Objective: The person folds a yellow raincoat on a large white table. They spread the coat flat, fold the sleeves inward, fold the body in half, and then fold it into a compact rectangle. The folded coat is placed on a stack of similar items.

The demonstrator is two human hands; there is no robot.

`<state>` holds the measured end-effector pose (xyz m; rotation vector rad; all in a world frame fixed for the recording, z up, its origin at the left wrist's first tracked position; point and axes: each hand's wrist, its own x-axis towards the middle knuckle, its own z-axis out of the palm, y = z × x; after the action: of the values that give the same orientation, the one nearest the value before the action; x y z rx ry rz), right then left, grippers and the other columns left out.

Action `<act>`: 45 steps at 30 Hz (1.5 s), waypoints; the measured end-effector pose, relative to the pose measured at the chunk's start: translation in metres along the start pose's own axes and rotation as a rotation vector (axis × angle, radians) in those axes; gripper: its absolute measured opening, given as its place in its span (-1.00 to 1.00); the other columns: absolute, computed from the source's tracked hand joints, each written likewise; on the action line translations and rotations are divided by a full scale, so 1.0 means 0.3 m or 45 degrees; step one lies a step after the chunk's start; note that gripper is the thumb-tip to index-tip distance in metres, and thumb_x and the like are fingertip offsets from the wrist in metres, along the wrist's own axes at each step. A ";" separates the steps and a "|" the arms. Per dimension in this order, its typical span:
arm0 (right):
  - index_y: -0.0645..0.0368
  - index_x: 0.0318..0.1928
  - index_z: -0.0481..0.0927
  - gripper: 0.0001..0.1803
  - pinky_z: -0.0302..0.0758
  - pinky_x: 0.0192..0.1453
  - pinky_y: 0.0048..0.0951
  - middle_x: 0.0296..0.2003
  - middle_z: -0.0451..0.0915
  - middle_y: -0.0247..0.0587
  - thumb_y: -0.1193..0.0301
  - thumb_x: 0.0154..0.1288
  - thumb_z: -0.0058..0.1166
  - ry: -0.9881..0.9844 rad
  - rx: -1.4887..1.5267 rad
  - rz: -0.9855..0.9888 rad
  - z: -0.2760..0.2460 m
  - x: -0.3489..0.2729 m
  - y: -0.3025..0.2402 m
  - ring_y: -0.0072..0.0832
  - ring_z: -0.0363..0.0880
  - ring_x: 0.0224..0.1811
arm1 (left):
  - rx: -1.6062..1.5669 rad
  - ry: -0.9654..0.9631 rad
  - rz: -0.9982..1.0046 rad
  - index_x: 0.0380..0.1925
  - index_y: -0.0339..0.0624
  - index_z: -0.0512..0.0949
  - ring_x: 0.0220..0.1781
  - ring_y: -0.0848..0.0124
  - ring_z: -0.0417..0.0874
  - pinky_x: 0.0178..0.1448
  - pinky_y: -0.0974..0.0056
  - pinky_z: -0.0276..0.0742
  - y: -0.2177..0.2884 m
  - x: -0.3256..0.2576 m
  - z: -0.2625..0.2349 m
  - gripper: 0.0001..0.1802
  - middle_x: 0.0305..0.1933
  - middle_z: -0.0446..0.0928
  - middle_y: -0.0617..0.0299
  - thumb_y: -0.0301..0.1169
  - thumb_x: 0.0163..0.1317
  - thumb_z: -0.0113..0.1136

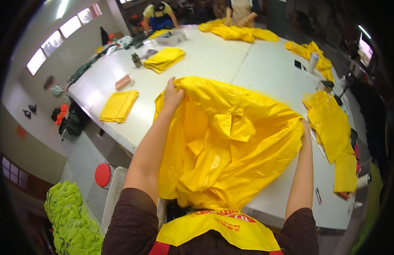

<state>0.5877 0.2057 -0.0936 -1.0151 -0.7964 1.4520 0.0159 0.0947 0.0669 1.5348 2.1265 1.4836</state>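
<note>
A large yellow waterproof garment, like a raincoat, is stretched between my two hands over the near edge of the white table. My left hand is closed on its upper left edge. At its upper right edge, my right hand grips the cloth, the fingers mostly hidden behind it. The garment sags in folds between them, with a flap near the top middle. Its lower part hangs toward my yellow apron.
Folded yellow garments lie on the white table, with more yellow pieces at the right. Two people stand at the far side. A white basket, red round lid and lime-green heap are at lower left.
</note>
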 end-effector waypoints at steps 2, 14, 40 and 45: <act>0.34 0.08 0.40 -0.47 0.36 0.15 -0.31 0.01 0.48 0.01 0.19 0.24 0.03 0.545 -0.943 -0.203 -0.094 -0.103 0.051 -0.20 0.45 0.05 | 0.200 -0.011 0.085 0.21 -0.25 0.21 0.27 0.01 0.27 0.22 0.11 0.29 -0.172 -0.141 0.172 -0.24 0.17 0.32 -0.19 -0.21 0.03 0.27; 0.07 0.01 0.45 -0.31 0.16 0.15 0.02 0.04 0.36 -0.09 0.15 -0.22 0.35 -1.040 -1.723 -0.770 0.693 -1.081 0.406 -0.13 0.26 0.18 | 0.968 -0.447 0.267 0.18 -0.03 0.31 0.33 0.10 0.17 0.24 -0.23 0.06 -0.553 -0.603 0.203 -0.35 0.22 0.28 0.02 -0.02 0.12 0.12; 0.34 -0.14 0.43 -0.64 0.46 -0.10 -0.24 -0.25 0.58 0.02 0.42 0.05 0.10 -0.101 -1.417 -0.386 0.491 -0.576 0.570 -0.03 0.53 -0.19 | 0.312 -0.608 -0.070 0.19 -0.25 0.18 -0.11 -0.03 0.51 0.02 0.07 0.44 -0.249 -0.842 0.255 -0.22 -0.13 0.47 -0.10 -0.20 -0.01 0.25; 0.36 -0.24 0.43 -0.77 0.46 -0.17 -0.23 -0.34 0.56 0.14 0.44 0.17 -0.16 0.223 -0.893 -0.073 0.446 -0.580 0.473 0.01 0.49 -0.32 | -0.715 -0.399 -0.771 0.10 -0.22 0.28 -0.15 -0.03 0.58 -0.07 -0.06 0.49 -0.548 -0.752 0.281 -0.56 -0.07 0.52 -0.03 -0.30 0.25 -0.05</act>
<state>0.4062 0.0240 -0.1425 -1.6009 -1.2297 1.0200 0.0654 -0.0283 -0.1928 0.7678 1.5908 1.3362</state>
